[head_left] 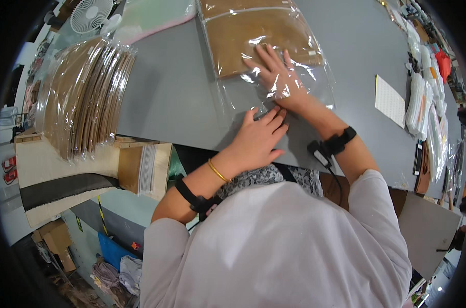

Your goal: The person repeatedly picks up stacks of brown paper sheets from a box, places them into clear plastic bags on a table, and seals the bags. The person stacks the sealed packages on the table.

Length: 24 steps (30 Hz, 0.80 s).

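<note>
A flat brown piece, its material unclear, lies in a clear plastic bag point(261, 46) on the grey table in front of me. My right hand point(281, 79) reaches in through the bag's near end, with shiny film over its back. Its spread fingers rest on the near edge of the brown piece. My left hand point(258, 136) is at the bag's near edge, its fingertips close to my right wrist. The left fingers are stretched apart, and I see nothing gripped in them; whether they touch the film I cannot tell.
On the left stands a stack of similar bagged brown pieces point(86, 97) on a wooden stand point(68, 179). A white fan point(91, 15) and a pink-edged sheet point(158, 18) are at the far left. A white card point(390, 101) and plastic-wrapped bundles point(420, 102) lie right.
</note>
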### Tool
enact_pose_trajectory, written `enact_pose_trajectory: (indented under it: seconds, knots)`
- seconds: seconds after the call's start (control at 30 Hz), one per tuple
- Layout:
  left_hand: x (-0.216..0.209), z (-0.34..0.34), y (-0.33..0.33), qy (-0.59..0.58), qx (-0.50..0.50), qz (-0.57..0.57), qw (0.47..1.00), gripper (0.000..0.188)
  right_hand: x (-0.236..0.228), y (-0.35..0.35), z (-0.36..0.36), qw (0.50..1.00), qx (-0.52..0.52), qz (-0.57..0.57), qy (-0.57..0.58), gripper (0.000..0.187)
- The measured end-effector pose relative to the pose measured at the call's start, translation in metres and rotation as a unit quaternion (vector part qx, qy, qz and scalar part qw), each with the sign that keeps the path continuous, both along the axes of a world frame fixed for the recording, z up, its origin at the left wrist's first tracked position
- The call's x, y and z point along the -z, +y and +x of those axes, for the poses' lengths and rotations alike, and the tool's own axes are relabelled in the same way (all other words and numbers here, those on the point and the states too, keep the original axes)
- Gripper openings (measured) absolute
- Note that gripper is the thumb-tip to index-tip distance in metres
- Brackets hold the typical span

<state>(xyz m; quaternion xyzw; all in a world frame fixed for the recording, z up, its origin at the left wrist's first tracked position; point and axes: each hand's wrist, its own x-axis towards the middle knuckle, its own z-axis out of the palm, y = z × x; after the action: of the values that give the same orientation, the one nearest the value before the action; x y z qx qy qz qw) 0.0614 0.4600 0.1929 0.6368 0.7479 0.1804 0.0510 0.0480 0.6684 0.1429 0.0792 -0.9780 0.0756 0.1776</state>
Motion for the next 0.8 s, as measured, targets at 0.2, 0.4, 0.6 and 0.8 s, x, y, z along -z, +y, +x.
enact_pose_trajectory:
  seconds: [0.2, 0.4, 0.6, 0.8]
  knots:
    - [-0.028, -0.085, -0.021, -0.150, -0.096, 0.132, 0.975, 0.028, -0.038, -0.021, 0.087, 0.969, 0.007, -0.213, -0.122, 0.035]
    - [0.023, -0.146, 0.009, 0.096, -0.038, 0.043, 0.994, 0.055, -0.014, -0.024, 0.121, 0.940, 0.003, -0.332, -0.085, 0.022]
    - [0.038, -0.144, 0.008, 0.094, -0.051, 0.010, 0.994, 0.058, -0.008, -0.036, 0.098, 0.973, 0.013, -0.225, -0.052, 0.013]
    - [0.041, -0.151, 0.003, 0.059, -0.037, 0.019, 0.997, 0.054, -0.013, 0.049, 0.235, 0.983, 0.136, -0.098, -0.071, 0.010]
